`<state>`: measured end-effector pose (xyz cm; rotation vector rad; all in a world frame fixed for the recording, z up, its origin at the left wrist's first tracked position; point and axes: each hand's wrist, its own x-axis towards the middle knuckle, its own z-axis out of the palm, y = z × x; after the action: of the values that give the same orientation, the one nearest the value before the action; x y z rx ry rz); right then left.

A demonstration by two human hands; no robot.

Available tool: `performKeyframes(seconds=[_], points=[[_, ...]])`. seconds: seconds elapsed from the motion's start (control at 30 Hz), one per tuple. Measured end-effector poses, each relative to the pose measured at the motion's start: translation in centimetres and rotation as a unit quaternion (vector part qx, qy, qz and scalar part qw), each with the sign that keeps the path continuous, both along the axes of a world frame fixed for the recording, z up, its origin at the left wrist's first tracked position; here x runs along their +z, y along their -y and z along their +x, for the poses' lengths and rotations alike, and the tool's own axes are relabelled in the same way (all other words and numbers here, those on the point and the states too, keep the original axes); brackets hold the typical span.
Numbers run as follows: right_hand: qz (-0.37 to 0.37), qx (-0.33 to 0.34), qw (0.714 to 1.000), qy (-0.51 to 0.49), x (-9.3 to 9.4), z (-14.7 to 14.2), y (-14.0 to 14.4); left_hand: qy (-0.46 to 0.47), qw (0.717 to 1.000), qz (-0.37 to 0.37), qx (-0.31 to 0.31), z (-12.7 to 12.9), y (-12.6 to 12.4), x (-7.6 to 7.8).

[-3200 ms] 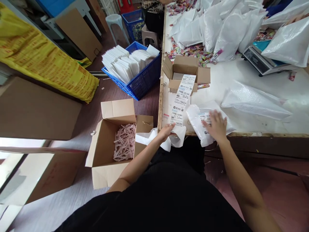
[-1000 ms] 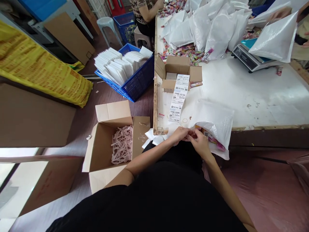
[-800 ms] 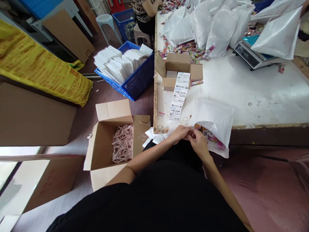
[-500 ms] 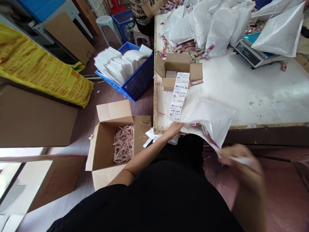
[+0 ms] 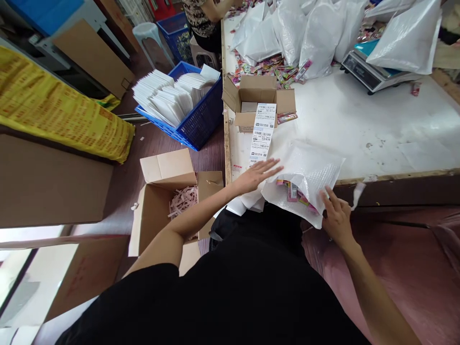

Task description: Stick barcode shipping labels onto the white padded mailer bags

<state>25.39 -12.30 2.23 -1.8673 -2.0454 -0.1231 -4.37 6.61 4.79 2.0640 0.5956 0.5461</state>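
A white bubble mailer (image 5: 312, 165) lies at the table's front edge, its mouth gaping toward me. Small colourful packets (image 5: 296, 192) show inside the opening. My left hand (image 5: 256, 176) is open, fingers stretched out over the lower end of a printed label strip (image 5: 263, 132) and close to the mailer's left side. At the mailer's right corner, my right hand (image 5: 337, 213) has its fingers curled, the fingertips touching the edge. A narrow white backing strip (image 5: 358, 195) sticks out from the far side of that hand.
A small open carton (image 5: 258, 86) stands behind the labels. Filled white mailers (image 5: 291, 36), scattered packets and a scale (image 5: 375, 69) bearing a mailer are farther back. Left are a blue basket (image 5: 201, 122) of flat mailers and a carton (image 5: 153, 220) with shredded paper. Someone sits beyond.
My left hand has let go of the mailer's left side and spread its fingers. My right hand has moved from a blurred pull at the strip to the mailer's right corner. The mouth gapes wider.
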Motion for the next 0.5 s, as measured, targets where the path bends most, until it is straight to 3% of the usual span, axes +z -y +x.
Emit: performKeyframes(seconds=[0.1, 0.17, 0.23, 0.33, 0.43, 0.5], points=[[0.037, 0.067, 0.997, 0.014, -1.0, 0.9, -0.3, -0.040, 0.985, 0.065, -0.154, 0.0, -0.7, -1.9], [0.070, 0.079, 0.994, -0.020, -1.2, 1.6, -0.1, -0.021, 0.982, 0.084, -0.170, -0.3, -0.5, -3.5], [0.096, 0.047, 0.992, -0.074, -1.5, 1.9, 0.1, 0.023, 0.989, 0.070, -0.129, -0.6, 0.2, -4.9], [0.115, -0.082, 0.977, -0.161, -1.7, 1.1, 0.2, 0.047, 0.999, -0.009, -0.002, 0.0, 1.6, -5.8], [0.111, -0.235, 0.934, -0.245, -1.8, -0.3, -0.5, -0.012, 0.978, -0.110, 0.178, 1.9, 2.2, -5.6], [0.084, -0.299, 0.903, -0.297, -2.0, -0.8, -1.0, -0.059, 0.959, -0.144, 0.236, 3.3, 2.1, -5.2]])
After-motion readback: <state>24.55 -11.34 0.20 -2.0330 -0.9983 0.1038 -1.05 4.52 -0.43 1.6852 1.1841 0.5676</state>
